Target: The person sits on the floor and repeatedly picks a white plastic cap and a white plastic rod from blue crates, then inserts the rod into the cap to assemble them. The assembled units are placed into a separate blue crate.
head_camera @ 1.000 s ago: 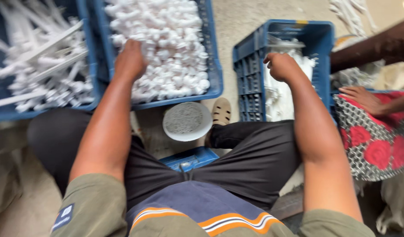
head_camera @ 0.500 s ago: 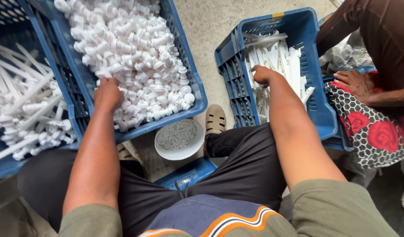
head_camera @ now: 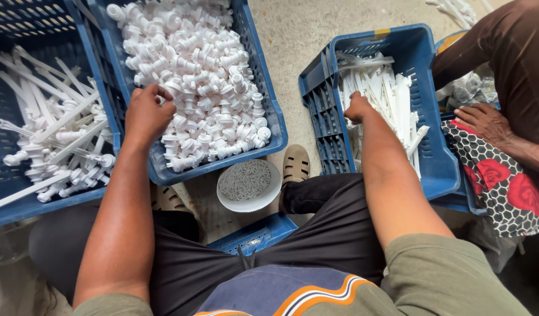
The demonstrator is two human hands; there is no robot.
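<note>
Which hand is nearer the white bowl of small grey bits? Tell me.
Left. The left hand is in the crate of white caps just up-left of the bowl; the right hand reaches into the far crate of strips.

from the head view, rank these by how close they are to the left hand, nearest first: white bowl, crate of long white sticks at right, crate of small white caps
1. crate of small white caps: the left hand rests in it
2. white bowl: centre, on the floor between the feet
3. crate of long white sticks: far right, where the right hand reaches
</note>
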